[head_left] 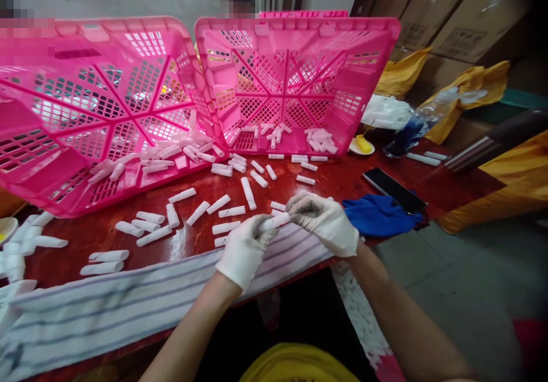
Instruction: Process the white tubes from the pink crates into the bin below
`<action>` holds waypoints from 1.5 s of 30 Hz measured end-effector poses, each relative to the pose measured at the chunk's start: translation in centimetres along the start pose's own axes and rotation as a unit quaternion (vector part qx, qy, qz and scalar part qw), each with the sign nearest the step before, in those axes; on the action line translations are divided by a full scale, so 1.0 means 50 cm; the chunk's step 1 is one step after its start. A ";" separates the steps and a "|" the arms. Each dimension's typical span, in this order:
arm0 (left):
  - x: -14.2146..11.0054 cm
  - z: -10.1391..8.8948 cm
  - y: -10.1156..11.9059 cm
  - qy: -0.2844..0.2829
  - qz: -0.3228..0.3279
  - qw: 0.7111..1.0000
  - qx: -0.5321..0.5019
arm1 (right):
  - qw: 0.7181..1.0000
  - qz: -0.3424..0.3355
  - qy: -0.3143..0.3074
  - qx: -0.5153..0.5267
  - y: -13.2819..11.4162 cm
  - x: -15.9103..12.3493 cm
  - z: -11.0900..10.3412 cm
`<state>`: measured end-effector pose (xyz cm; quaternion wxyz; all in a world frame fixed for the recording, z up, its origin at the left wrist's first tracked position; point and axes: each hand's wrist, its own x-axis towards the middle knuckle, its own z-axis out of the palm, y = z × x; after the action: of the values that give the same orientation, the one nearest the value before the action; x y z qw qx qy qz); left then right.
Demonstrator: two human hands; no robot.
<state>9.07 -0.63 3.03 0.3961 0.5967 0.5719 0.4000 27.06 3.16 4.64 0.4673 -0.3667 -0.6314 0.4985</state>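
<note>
Both my hands wear white gloves and meet over the front edge of a red-brown table. My left hand and my right hand pinch the two ends of one small white paper tube, held level between them. Several more white tubes lie scattered on the table just beyond my hands. Under my wrists a striped white cloth runs along the table edge.
Two pink plastic crates, one on the left and one at the middle, lean open towards me with white tubes spilling out. A blue cloth and a black phone lie right of my hands. A plastic bottle, yellow bags and cardboard boxes stand at the right.
</note>
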 end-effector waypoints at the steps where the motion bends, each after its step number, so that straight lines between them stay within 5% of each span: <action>1: -0.002 -0.003 0.001 -0.002 -0.007 1.000 0.010 | 0.999 -0.004 -0.022 -0.039 -0.005 0.001 -0.003; 5: -0.016 0.012 0.013 -0.037 -0.059 0.995 -0.069 | 0.992 0.080 -0.058 -0.075 -0.025 0.008 0.012; 11: -0.033 0.050 0.008 -0.015 -0.142 0.971 -0.192 | 0.998 0.014 0.057 0.004 -0.005 0.000 0.039; 16: -0.038 0.050 -0.005 0.001 -0.107 0.982 -0.158 | 0.988 0.062 0.136 -0.045 0.011 -0.027 0.031; 20: -0.039 0.043 0.008 0.000 -0.107 0.978 -0.181 | 0.993 0.050 0.108 -0.020 0.002 -0.033 0.026; 22: -0.038 0.030 0.015 -0.091 -0.149 0.945 -0.277 | 0.998 0.030 0.056 0.002 -0.001 -0.031 0.017; 26: -0.039 0.007 0.016 -0.338 -0.261 0.750 -0.505 | 0.997 -0.026 -0.051 0.047 0.000 -0.036 -0.001; 28: -0.045 0.011 0.014 -0.372 -0.279 0.705 -0.535 | 0.995 -0.032 -0.082 0.054 -0.003 -0.054 -0.005; 29: -0.048 0.016 0.013 -0.376 -0.270 0.719 -0.519 | 0.995 -0.023 -0.083 0.052 -0.006 -0.068 -0.008; 31: -0.052 0.030 0.012 -0.360 -0.213 0.814 -0.403 | 0.998 0.016 -0.043 0.032 -0.015 -0.104 -0.023; 33: -0.048 0.038 0.008 -0.267 -0.116 0.937 -0.192 | 0.996 0.078 0.035 -0.012 -0.022 -0.141 -0.056; 35: -0.030 0.037 -0.001 -0.131 -0.020 0.991 0.036 | 0.981 0.120 0.124 -0.086 -0.021 -0.162 -0.101; 37: -0.004 0.030 -0.013 -0.039 0.054 0.977 0.201 | 0.953 0.118 0.193 -0.200 -0.011 -0.157 -0.144; 40: 0.034 0.020 -0.031 -0.025 0.114 0.934 0.338 | 0.903 0.062 0.211 -0.370 0.012 -0.102 -0.179; 45: 0.065 0.023 -0.048 -0.065 0.110 0.923 0.362 | 0.815 0.043 -0.001 -0.578 0.050 0.011 -0.168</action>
<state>9.36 2.65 0.47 0.1429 0.7835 0.5813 0.1667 34.89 6.67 2.89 0.1470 -0.5958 -0.7871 0.0622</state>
